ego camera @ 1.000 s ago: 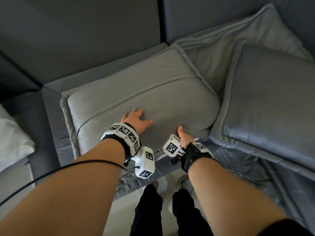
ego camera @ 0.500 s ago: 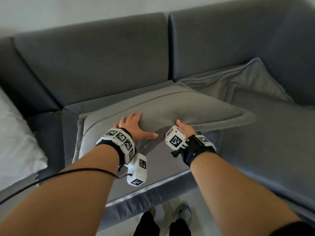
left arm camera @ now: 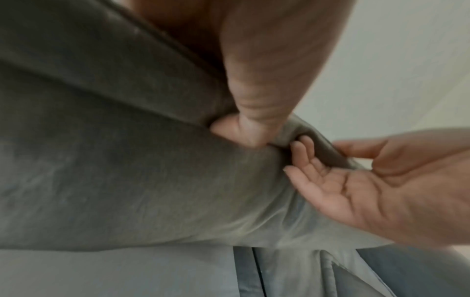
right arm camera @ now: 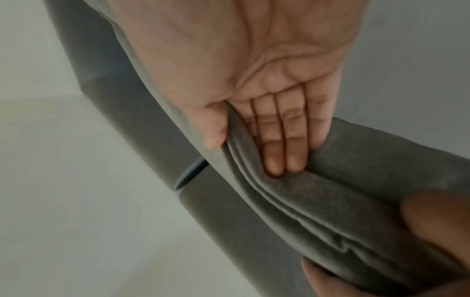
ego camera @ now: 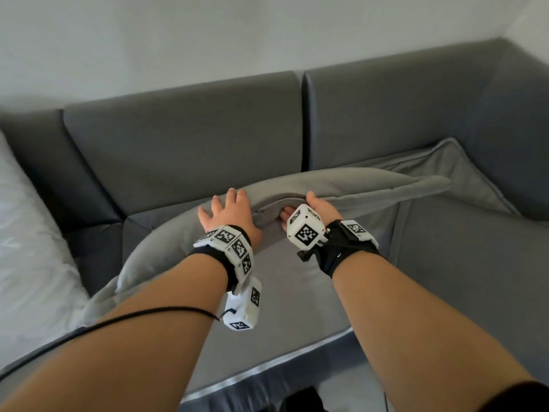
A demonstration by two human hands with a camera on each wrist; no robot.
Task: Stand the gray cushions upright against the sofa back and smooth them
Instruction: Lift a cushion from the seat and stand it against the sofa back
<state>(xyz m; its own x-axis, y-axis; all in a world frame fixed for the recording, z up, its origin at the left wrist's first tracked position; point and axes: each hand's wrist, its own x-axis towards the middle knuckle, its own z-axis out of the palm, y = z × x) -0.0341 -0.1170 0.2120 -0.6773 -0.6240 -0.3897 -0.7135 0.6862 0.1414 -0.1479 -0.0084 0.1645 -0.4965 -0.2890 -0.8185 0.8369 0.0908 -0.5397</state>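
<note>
A light gray cushion is tilted up off the sofa seat, its near edge raised and its far edge down by the sofa back. My left hand lies spread on its top face, with the thumb tucked under the edge. My right hand pinches the same edge, thumb above and fingers below the folded flange. In the wrist views the cushion fills most of the picture. Two more gray cushions, one lighter and one bluish, lie flat at the right.
A white pillow sits at the far left on the sofa. A black cable crosses my left forearm. The sofa turns a corner at the far right. A pale wall rises behind the sofa back.
The cushion has gone from lying flat on the seat to tilted up by its near edge. Both hands rose and moved away from me with it. My view lifted to show the wall.
</note>
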